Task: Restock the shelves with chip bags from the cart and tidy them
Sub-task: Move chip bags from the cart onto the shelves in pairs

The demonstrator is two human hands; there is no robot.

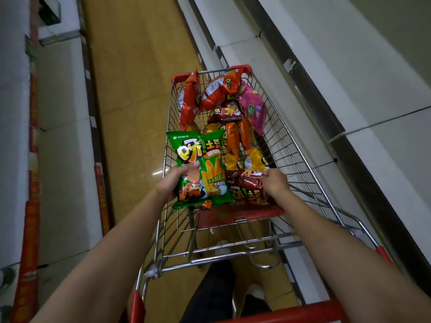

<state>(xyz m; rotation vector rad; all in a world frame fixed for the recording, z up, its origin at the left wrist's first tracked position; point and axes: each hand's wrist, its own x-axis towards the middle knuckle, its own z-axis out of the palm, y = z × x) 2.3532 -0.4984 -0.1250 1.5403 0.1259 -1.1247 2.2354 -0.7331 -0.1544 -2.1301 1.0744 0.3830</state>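
Both hands are down in the cart. The left hand (173,180) grips a green chip bag (200,169) from its left side, thumb across the front, holding it upright over the near left corner of the basket. The right hand (275,183) has its fingers curled onto the top edge of a dark red chip bag (247,190), which lies flat at the near end of the basket, right beside the green one.

Further in, the wire cart (291,150) holds a loose pile: yellow bags (254,159) just past the right hand, orange bags (238,138) behind those, red bags (210,94) heaped at the far end, and a pink bag (254,106) against the right side. White shelves (349,73) run along the right of the cart, more shelving (60,141) on the left, with a tan floor (130,89) between.
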